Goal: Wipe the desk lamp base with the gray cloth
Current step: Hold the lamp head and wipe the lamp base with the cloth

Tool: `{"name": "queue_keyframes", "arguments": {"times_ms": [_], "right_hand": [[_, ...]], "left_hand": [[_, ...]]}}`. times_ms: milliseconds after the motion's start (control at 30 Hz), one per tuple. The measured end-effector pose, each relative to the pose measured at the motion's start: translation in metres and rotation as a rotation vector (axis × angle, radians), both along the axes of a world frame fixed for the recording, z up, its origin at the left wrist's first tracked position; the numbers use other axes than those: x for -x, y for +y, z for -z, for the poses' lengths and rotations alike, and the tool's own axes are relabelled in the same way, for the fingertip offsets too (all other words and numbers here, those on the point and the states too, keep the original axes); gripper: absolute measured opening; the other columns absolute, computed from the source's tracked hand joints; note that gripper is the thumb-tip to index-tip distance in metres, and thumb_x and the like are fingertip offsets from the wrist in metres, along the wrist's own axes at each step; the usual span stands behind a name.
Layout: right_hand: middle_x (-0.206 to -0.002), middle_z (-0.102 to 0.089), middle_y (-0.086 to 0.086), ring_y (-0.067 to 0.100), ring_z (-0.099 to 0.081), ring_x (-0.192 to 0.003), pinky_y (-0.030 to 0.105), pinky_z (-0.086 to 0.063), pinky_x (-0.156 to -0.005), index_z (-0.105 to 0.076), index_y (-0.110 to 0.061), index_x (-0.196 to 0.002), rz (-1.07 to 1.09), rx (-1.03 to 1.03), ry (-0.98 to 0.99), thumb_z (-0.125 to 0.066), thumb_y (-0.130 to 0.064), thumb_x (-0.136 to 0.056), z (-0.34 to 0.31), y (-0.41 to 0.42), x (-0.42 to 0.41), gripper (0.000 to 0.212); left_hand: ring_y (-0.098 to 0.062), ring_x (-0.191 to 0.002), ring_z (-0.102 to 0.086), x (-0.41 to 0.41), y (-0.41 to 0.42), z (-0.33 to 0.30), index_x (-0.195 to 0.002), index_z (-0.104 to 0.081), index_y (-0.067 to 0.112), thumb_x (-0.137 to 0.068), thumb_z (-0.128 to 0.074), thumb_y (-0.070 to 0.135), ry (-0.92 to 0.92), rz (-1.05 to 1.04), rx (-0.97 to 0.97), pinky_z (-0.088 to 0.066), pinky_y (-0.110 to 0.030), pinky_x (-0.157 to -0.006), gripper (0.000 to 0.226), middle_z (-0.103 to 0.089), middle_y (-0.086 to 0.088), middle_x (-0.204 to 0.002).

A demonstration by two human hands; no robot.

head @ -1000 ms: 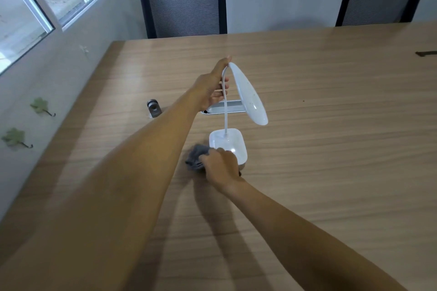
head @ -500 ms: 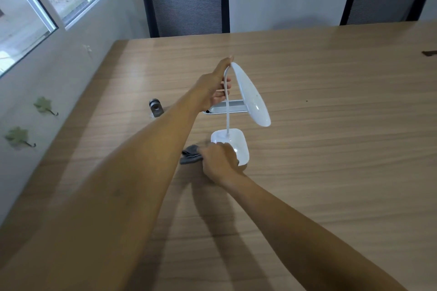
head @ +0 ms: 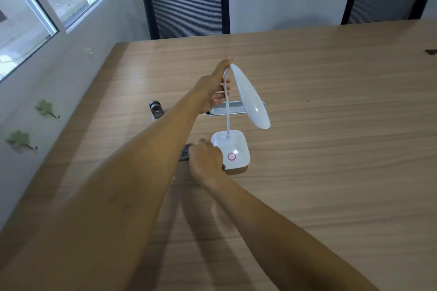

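Left hand (head: 212, 92): pinches my white gooseneck desk lamp's neck (head: 227, 101); slipping topples it.
Right hand (head: 206, 159): clutches the crumpled gray cloth (head: 185, 154) beside the square white base (head: 233, 150); may press its pink ring button (head: 231, 156).

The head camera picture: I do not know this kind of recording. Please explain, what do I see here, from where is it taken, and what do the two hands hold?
No machine here: a person wears a camera on the head, looking down at their own arms. The left hand steadies a white desk lamp near the top of its thin neck. The right hand presses a gray cloth, mostly hidden, against the left side of the lamp base. On the wooden table also lie a small metal object and a silvery tray-like item. Two chairs stand behind.
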State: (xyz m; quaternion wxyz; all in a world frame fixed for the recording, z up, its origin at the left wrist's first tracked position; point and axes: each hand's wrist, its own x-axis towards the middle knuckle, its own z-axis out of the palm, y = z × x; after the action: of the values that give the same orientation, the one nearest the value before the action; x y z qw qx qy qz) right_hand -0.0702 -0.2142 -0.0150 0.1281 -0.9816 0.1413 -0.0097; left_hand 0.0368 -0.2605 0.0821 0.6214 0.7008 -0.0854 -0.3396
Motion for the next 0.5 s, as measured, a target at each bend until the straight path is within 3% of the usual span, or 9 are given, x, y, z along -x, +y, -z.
{"name": "queue_keyframes", "arguments": {"times_ms": [100, 233, 300, 400, 500], "right_hand": [[-0.121, -0.055, 0.019, 0.035, -0.058, -0.105, 0.039, -0.047, -0.081, -0.058, 0.001, -0.115, 0.192, -0.038, -0.046, -0.044, 0.002, -0.089, -0.006, -0.013, -0.002, 0.029], [-0.117, -0.061, 0.015, 0.033, -0.060, -0.103, 0.038, -0.050, -0.076, -0.060, -0.007, -0.120, 0.165, -0.177, 0.083, -0.049, 0.000, -0.087, -0.004, -0.021, 0.005, 0.035], [-0.098, -0.068, 0.011, 0.027, -0.061, -0.084, 0.028, -0.040, -0.062, -0.066, -0.015, -0.112, 0.130, -0.370, 0.044, -0.048, -0.003, -0.085, 0.000, -0.027, 0.014, 0.034], [-0.075, -0.062, 0.007, 0.024, -0.055, -0.074, 0.024, -0.032, -0.059, -0.067, -0.022, -0.075, 0.180, -0.588, -0.168, -0.050, -0.007, -0.081, -0.001, -0.053, 0.033, 0.023], [-0.079, -0.070, 0.008, 0.022, -0.061, -0.081, 0.027, -0.039, -0.066, -0.071, -0.010, -0.083, 0.381, -0.720, -0.142, -0.057, -0.011, -0.077, 0.010, -0.086, 0.045, 0.015]], "left_hand": [[-0.029, -0.115, -0.064, 0.001, 0.000, -0.001, -0.092, -0.063, 0.010, -0.080, -0.060, 0.065, -0.007, 0.006, 0.005, -0.052, -0.038, -0.100, 0.056, -0.066, -0.018, -0.123], [-0.029, -0.116, -0.064, 0.001, 0.000, -0.001, -0.092, -0.063, 0.010, -0.079, -0.060, 0.065, -0.001, -0.003, 0.002, -0.053, -0.038, -0.099, 0.056, -0.066, -0.018, -0.125], [-0.029, -0.117, -0.064, 0.001, 0.000, -0.002, -0.091, -0.063, 0.011, -0.079, -0.061, 0.065, 0.003, -0.005, -0.002, -0.053, -0.037, -0.099, 0.056, -0.066, -0.017, -0.126], [-0.028, -0.118, -0.064, 0.002, 0.001, -0.004, -0.091, -0.063, 0.010, -0.080, -0.060, 0.065, -0.001, 0.005, -0.009, -0.053, -0.037, -0.099, 0.055, -0.065, -0.017, -0.128], [-0.029, -0.118, -0.064, 0.003, 0.001, -0.005, -0.089, -0.062, 0.011, -0.081, -0.059, 0.064, -0.003, 0.000, -0.011, -0.053, -0.037, -0.099, 0.054, -0.065, -0.018, -0.128]]}}
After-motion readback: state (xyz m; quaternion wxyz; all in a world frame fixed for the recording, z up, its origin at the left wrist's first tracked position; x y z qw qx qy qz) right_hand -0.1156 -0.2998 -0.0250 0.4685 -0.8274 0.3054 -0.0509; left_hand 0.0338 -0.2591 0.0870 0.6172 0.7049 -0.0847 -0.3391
